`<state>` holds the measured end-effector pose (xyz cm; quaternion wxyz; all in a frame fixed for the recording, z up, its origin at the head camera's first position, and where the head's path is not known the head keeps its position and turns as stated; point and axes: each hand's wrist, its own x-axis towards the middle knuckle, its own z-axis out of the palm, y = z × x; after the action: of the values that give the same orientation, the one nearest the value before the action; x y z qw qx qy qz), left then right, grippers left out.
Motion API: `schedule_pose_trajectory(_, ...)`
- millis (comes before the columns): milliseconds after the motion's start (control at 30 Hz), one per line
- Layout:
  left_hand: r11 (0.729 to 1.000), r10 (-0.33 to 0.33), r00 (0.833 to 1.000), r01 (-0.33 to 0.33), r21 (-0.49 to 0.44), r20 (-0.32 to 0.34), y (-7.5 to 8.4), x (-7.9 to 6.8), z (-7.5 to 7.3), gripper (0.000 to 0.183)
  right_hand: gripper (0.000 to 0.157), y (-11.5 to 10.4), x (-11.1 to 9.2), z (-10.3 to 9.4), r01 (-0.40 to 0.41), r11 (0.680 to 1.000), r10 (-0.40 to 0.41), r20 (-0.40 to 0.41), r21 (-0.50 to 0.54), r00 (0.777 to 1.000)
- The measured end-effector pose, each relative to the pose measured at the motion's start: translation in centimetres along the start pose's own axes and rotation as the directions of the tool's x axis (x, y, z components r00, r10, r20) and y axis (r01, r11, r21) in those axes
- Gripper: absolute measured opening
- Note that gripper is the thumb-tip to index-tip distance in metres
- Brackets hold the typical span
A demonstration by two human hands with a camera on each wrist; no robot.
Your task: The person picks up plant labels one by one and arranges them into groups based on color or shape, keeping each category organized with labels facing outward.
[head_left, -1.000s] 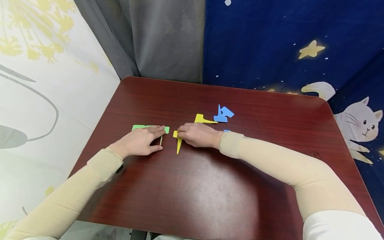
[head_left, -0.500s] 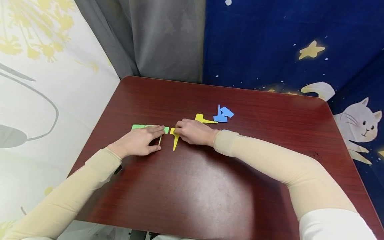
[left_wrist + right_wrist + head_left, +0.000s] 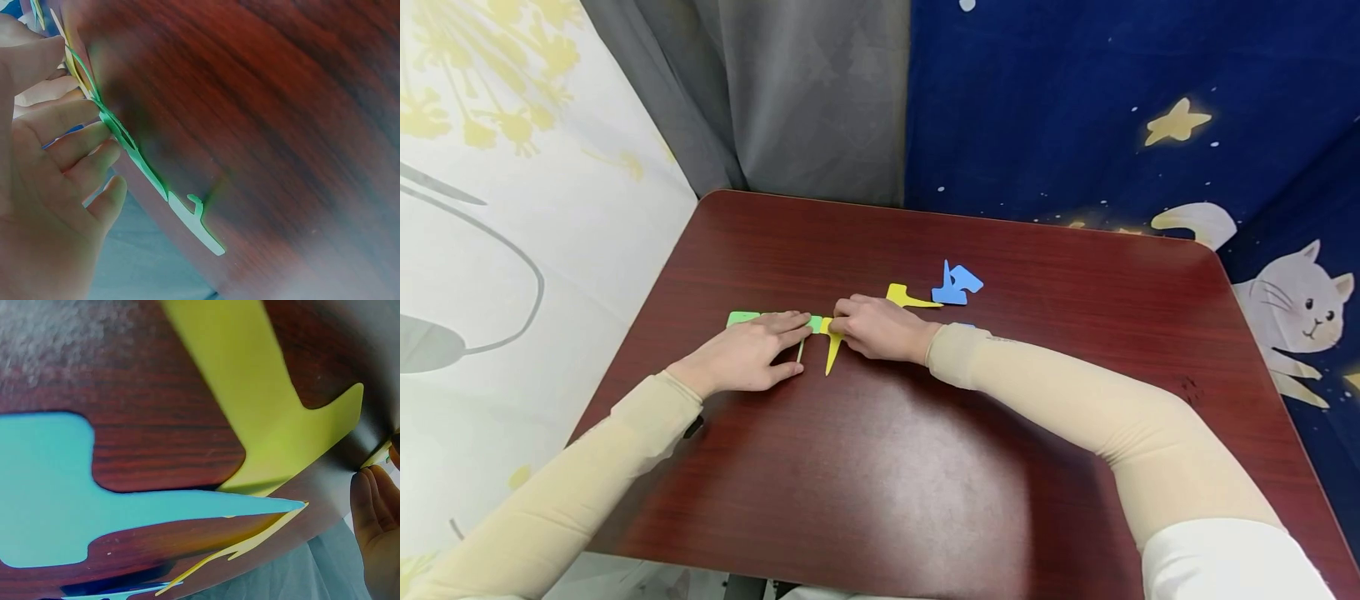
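Note:
Several green T-shaped plant labels lie in a row at the left of the table, their heads end to end. My left hand rests on the row with straight fingers, covering part of it; its thumb lies beside a green stem. My right hand pinches the head of a yellow plant label, stem pointing toward me, its head right at the end of the green row. In the left wrist view the green labels show edge-on beside the left fingers.
Behind the right hand lie another yellow label and overlapping blue labels. A further blue label is mostly hidden by the right wrist. All lie on the dark red wooden table; curtains hang behind it.
My right hand has moved left with the yellow label, closing the gap to the green row. The left hand has stayed nearly in place.

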<state>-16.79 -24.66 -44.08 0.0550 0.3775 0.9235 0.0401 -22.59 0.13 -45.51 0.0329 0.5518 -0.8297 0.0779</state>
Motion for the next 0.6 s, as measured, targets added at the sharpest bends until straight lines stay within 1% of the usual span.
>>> schedule_pose_trajectory(367,1.000,0.023,0.998,-0.023,0.004,-0.050,-0.38,-0.23,0.38,0.062,0.022,0.07,0.08,-0.08,-0.011,1.000,0.011,-0.002,0.008,1.000)
schedule_pose_trajectory(500,0.999,0.049,0.996,-0.049,0.001,-0.069,-0.36,-0.22,0.33,0.061,0.024,0.18,-0.01,-0.18,-0.008,1.000,0.008,0.006,0.010,1.000)
schedule_pose_trajectory(600,0.998,0.069,0.993,-0.070,-0.003,-0.091,-0.06,-0.13,0.16,0.060,0.028,0.74,-0.17,-0.54,-0.021,1.000,0.021,0.006,0.002,1.000)
